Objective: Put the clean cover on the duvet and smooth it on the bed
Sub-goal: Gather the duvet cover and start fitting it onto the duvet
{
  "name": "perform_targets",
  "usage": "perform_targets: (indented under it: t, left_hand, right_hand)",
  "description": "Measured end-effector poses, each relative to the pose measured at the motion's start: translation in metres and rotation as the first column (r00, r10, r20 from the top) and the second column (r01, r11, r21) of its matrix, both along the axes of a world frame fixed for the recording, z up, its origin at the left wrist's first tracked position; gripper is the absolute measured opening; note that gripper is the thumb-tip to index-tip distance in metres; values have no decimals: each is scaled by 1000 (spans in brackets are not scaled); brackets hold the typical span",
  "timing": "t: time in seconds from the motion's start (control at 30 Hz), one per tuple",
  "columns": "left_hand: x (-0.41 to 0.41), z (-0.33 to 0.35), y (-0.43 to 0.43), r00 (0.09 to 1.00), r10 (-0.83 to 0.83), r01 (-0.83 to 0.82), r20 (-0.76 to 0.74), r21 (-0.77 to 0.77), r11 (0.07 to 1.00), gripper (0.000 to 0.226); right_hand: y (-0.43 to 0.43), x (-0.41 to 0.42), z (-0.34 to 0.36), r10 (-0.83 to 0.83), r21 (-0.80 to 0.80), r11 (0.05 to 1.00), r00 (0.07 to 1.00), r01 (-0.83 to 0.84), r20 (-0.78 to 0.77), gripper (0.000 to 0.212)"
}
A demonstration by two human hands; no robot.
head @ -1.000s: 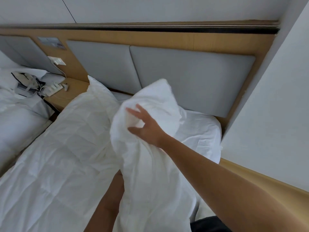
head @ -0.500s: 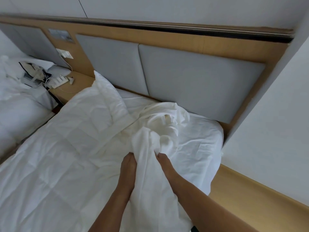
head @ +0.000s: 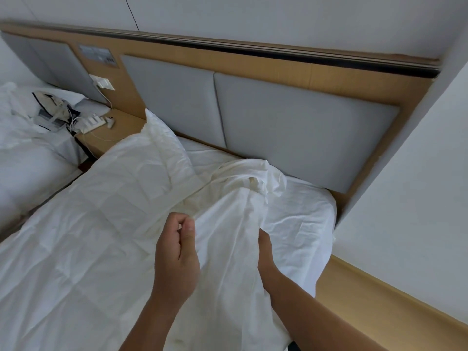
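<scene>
Left hand: the left hand is nearest, raised just above the cloth. Its fingers are curled in and the thumb tip meets the forefinger. A sliver of white shows between them, but I cannot tell whether cloth is really pinched there.
Right hand: the right hand reaches forward beside it. Its fingers go under a fold of cloth and are hidden, so I cannot tell their grasp.
Cover: the cover is thin, smooth white cloth, finely creased. It is bunched in a soft ridge between and ahead of the two hands, on the right half of the bed, and runs down towards the person.
Duvet: the duvet is thicker and puffy, stitched in faint squares. It lies over the left half of the bed, touching the cover, with one corner peaked up near the headboard.
Bed: the bed shows a wrinkled white sheet with a rounded corner to the right of the cover.
Ledge: a smooth pale wooden ledge runs along the right side, under a plain white wall.
Headboard: the headboard has flat grey padded rectangles set in a light wood frame.
Bedside shelf: the bedside shelf is of the same wood and carries a white power strip and thin cables.
Second bed: the second bed, far left, has rumpled white linen with a black-and-white object on it, too small to identify.
</scene>
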State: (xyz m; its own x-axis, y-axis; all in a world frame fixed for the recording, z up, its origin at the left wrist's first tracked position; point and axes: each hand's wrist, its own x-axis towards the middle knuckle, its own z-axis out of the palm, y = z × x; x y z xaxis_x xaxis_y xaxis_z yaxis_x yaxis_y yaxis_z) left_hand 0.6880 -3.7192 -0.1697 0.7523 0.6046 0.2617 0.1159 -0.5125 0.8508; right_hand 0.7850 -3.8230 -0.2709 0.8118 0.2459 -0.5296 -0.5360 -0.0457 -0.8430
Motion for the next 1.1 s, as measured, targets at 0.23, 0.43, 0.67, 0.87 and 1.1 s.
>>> perform_targets:
  t: [0.23, 0.43, 0.67, 0.87, 1.1]
  left_hand:
    - [-68, 24, -32, 969, -231, 233, -84, 12, 972, 20]
    - [-57, -34, -3, 761, -379, 254, -526, -295, 921, 18]
    - [-23, -1, 66, 641, -507, 141, -576, -561, 816, 25]
    - [12, -9, 74, 676, -263, 292, -688, -78, 953, 50]
    - [8, -35, 44, 736, -510, 417, -445, -296, 859, 10]
  right_hand:
    - [5, 14, -13, -23, -70, 997, 998, 18, -59, 48]
    - [4, -5, 10, 292, -148, 954, 915, -260, 277, 47]
    - [-7, -10, 25, 365, -202, 929, 859, -310, 360, 50]
    - [-5, -17, 13, 488, -275, 871, 783, -408, 386, 41]
    - [-15, -20, 19, 515, -183, 857, 792, -481, 328, 16]
